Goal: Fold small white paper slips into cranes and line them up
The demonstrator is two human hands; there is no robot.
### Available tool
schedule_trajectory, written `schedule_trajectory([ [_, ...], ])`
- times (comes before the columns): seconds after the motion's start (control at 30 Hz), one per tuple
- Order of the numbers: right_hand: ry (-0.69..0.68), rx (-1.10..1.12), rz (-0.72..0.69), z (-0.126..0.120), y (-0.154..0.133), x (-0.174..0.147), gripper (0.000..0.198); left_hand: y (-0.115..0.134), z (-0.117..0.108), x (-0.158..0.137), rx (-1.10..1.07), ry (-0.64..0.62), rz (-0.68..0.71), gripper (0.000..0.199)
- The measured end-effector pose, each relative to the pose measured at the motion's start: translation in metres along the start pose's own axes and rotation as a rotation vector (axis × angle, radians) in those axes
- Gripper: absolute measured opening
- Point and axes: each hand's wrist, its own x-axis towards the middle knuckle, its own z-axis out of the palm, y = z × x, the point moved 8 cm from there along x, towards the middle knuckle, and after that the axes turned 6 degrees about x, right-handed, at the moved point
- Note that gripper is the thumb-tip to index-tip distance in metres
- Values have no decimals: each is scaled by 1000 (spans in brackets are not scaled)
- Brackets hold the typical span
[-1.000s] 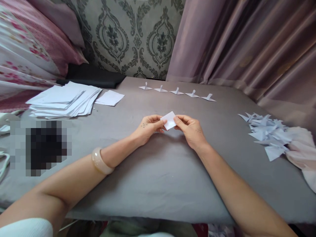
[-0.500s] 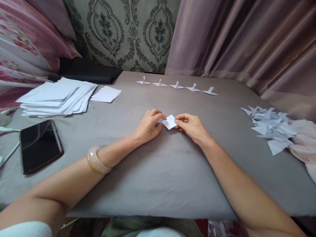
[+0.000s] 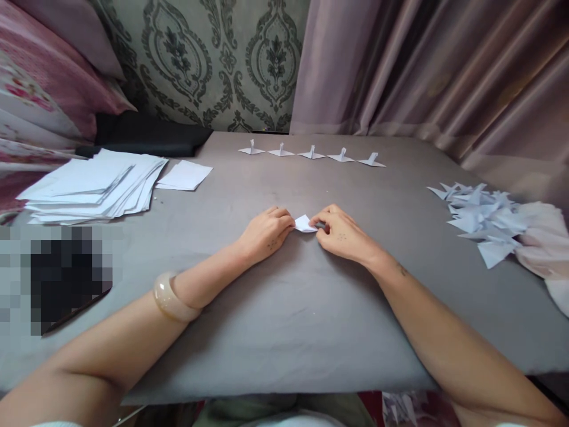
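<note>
A small folded white paper (image 3: 304, 223) lies on the grey cloth between my hands, its lower right edge bent. My left hand (image 3: 268, 235) pinches its left corner, the fingers pressed together. At the right side, the curled index finger and thumb of my right hand (image 3: 343, 235) grip the paper's edge, with a small gap behind the fingertips. Beyond my hands stands a row of several folded paper birds (image 3: 312, 153). A pale bangle (image 3: 172, 298) circles my left forearm.
On the left are a stack of white paper sheets (image 3: 89, 184), a few smaller sheets (image 3: 185, 175) and a blurred-out dark object (image 3: 66, 284). Several folded paper pieces (image 3: 482, 216) are heaped at right beside pale cloth (image 3: 544, 243). Curtains and a patterned wall stand behind the table.
The paper was a flat diamond and now looks lower, its lower edge bent over. My left fingers have closed at its left corner; my right index finger has moved onto the right edge.
</note>
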Motion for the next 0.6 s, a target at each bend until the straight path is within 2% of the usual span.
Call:
schedule_trajectory([
  [0.2, -16, 42, 2, 1, 1, -6, 11, -12, 0, 3, -141, 35, -123, 20],
  [0.37, 94, 103, 49, 1, 7, -10, 17, -14, -3, 7, -209, -6, -192, 25],
  [0.6, 179, 118, 135, 4, 9, -9, 21, -17, -2, 13, -185, -35, -280, 27],
])
